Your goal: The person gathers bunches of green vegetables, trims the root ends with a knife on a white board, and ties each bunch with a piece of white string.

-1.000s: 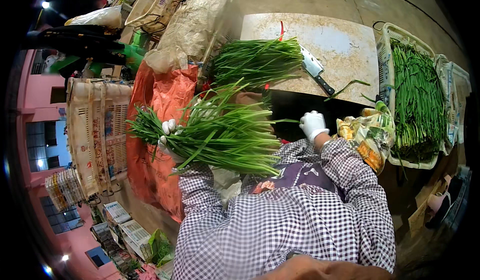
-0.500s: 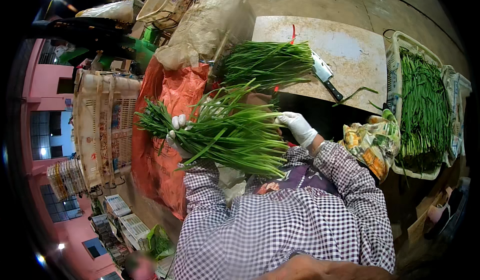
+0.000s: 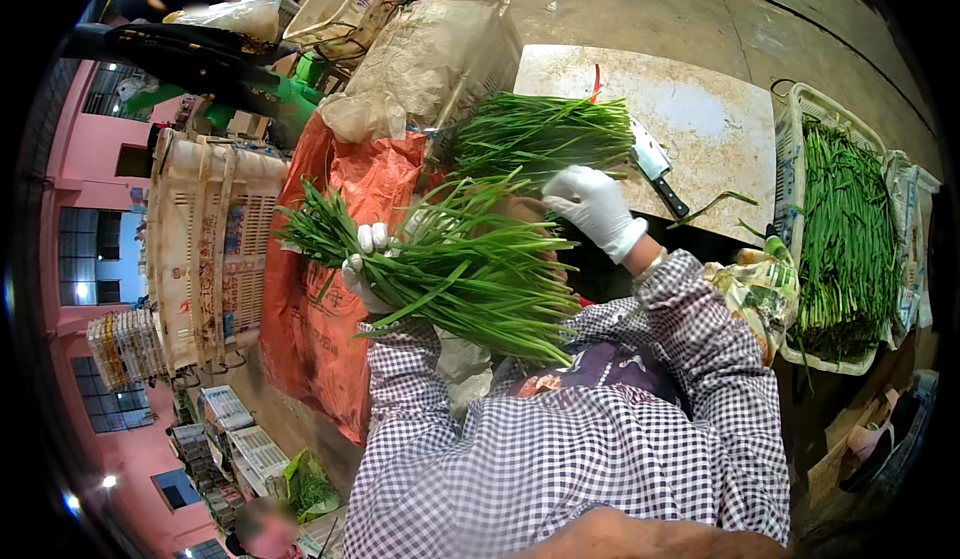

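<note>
A loose bunch of green garlic chives (image 3: 470, 269) lies across the front of my body, its pale stem ends fanned out to the right. My left hand (image 3: 368, 264), in a white glove, is closed around the bunch near its leafy end. Above the stem ends is my right hand (image 3: 598, 214), also gloved, with fingers curled together. Whether anything small is between those fingers cannot be made out. Beyond it, a pile of chives (image 3: 550, 134) rests on the white board (image 3: 700, 99). A cleaver (image 3: 655, 167) with a black handle lies beside that pile.
A white crate (image 3: 792, 149) full of chives stands at the right, near a patterned plastic bag (image 3: 755, 299). An orange sack (image 3: 320, 349) and a wrapped bale (image 3: 430, 59) are at the left. A tall pale crate (image 3: 205, 249) stands farther left. A red strip (image 3: 596, 84) lies on the board.
My right hand has come off the stem ends and moved up, toward the pile on the board. My left hand still grips the bunch. The whole view has shifted slightly.
</note>
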Demonstrator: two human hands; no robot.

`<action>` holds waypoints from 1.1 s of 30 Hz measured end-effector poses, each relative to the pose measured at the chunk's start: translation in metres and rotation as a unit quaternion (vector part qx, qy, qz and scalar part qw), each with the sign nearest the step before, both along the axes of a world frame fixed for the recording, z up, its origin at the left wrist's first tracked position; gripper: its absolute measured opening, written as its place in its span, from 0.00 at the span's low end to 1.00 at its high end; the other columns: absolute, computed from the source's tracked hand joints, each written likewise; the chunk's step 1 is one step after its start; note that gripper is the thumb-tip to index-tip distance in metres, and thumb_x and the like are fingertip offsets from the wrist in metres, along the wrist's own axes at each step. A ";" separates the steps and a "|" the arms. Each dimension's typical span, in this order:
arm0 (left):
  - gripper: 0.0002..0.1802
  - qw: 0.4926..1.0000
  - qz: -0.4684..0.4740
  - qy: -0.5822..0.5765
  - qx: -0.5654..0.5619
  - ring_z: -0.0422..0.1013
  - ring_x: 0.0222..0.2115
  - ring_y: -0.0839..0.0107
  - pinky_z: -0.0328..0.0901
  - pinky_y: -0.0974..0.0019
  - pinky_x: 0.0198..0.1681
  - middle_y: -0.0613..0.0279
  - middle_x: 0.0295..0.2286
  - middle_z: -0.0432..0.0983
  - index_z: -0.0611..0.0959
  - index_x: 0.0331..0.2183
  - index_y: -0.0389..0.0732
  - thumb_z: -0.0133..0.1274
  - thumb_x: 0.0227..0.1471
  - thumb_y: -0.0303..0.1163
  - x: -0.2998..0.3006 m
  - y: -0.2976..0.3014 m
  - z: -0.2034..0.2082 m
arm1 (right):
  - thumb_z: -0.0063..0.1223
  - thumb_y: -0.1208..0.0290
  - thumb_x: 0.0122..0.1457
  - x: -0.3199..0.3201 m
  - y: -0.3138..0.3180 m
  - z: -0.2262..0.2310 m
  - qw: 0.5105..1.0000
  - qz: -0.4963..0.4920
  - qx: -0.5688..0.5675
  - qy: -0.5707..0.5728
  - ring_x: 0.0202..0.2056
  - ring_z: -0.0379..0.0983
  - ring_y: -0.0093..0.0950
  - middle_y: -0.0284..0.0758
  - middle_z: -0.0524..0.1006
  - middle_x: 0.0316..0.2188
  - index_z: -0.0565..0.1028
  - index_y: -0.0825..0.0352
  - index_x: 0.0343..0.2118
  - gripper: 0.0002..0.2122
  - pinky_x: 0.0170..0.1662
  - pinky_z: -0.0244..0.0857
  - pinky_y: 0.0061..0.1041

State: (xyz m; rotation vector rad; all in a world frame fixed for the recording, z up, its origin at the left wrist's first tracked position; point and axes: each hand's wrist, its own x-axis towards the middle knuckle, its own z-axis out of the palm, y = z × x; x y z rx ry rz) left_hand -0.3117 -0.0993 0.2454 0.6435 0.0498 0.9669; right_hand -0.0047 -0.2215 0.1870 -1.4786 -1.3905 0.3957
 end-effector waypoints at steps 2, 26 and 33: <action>0.14 1.000 -0.013 0.002 0.015 0.64 0.29 0.72 0.69 0.64 0.42 0.65 0.32 0.59 0.67 0.32 0.43 0.54 0.52 0.38 0.003 -0.001 0.001 | 0.63 0.69 0.46 -0.017 0.032 0.020 0.990 0.013 0.126 -0.057 0.32 0.73 0.37 0.34 0.75 0.28 0.78 0.61 0.30 0.08 0.36 0.67 0.33; 0.17 0.998 0.054 0.033 0.009 0.61 0.31 0.70 0.61 0.63 0.36 0.65 0.32 0.57 0.63 0.33 0.44 0.55 0.52 0.39 0.010 -0.004 0.003 | 0.50 0.71 0.53 0.040 -0.084 -0.111 0.778 0.159 -0.484 -0.368 0.40 0.79 0.36 0.40 0.81 0.35 0.82 0.63 0.33 0.09 0.40 0.72 0.34; 0.16 0.999 0.041 0.028 0.018 0.62 0.32 0.70 0.62 0.62 0.38 0.65 0.33 0.59 0.64 0.34 0.43 0.53 0.54 0.39 0.003 -0.001 -0.003 | 0.55 0.61 0.53 0.015 0.026 -0.046 0.988 0.002 -0.024 -0.155 0.42 0.72 0.40 0.37 0.77 0.41 0.78 0.62 0.39 0.14 0.45 0.67 0.37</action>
